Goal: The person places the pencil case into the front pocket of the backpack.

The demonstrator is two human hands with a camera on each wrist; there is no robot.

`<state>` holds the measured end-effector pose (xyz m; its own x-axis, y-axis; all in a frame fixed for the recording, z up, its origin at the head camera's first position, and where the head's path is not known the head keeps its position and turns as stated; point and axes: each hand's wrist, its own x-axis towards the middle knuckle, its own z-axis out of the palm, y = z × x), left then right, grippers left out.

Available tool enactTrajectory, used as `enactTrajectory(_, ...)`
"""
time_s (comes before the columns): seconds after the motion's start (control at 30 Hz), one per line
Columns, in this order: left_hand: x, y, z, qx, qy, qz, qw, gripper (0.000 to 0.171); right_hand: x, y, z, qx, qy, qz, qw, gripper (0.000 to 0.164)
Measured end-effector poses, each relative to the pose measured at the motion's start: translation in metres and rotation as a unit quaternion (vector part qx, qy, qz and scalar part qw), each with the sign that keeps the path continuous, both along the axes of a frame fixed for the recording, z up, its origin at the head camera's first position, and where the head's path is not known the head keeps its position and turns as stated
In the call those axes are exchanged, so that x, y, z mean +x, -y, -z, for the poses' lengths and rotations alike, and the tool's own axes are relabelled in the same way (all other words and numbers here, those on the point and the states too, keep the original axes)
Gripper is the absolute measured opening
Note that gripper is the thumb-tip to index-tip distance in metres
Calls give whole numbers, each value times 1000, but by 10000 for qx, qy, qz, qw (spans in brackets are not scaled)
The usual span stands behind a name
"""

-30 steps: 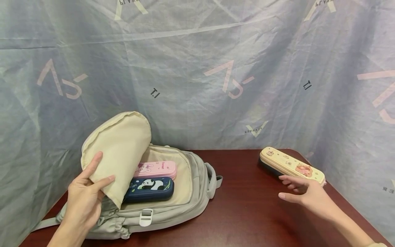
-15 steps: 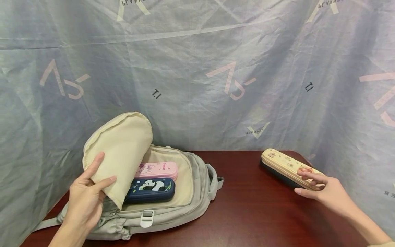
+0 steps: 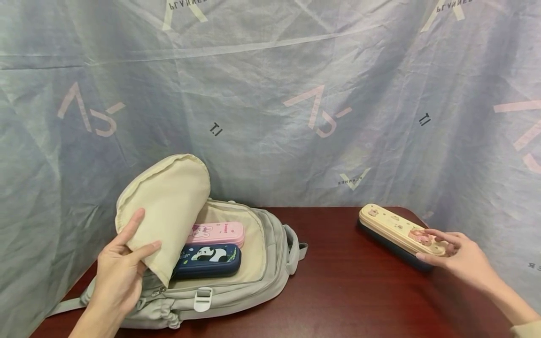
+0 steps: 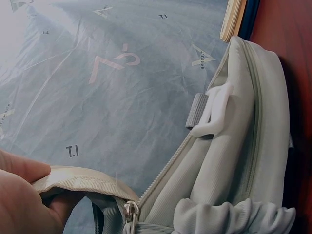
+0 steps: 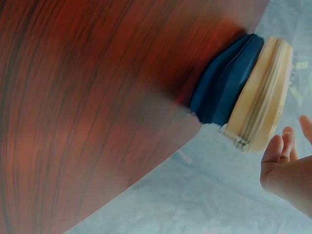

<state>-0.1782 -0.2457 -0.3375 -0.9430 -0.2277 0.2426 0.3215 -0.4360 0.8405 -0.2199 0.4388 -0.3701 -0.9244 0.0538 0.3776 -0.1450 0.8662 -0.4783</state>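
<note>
A grey backpack (image 3: 236, 300) lies on the table with its front compartment unzipped. My left hand (image 3: 120, 272) pinches the cream-lined flap (image 3: 173, 202) and holds it up; the left wrist view shows the flap's edge (image 4: 87, 176) between thumb and fingers. Inside lie a pink pencil case (image 3: 221, 232) with a rabbit and a navy pencil case (image 3: 211, 260) with a panda, both partly hidden by the flap. At the right, a cream pencil case (image 3: 397, 225) sits on a dark blue case (image 3: 393, 244). My right hand (image 3: 462, 258) reaches over its near end, fingers spread and not closed round it.
The dark red table (image 3: 338, 281) stretches between the backpack and the stacked cases. Grey printed cloth (image 3: 270, 117) hangs behind and on both sides. A carry handle (image 3: 291, 249) sticks out from the backpack's right end.
My right hand has moved right along the cream case to its near end. The left hand keeps holding the flap up. The cases stay in place.
</note>
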Motion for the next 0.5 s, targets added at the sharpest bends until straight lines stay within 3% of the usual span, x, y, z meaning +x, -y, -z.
enactTrajectory(0.23,0,0,0,-48,31,-43,10000,85,-6,-15,-6,-16,643,-101,9979,88)
enactTrajectory(0.5,1,-1,-1,-15,-26,-4,10000,84,-14,-19,3,60,371,-355,9987,90)
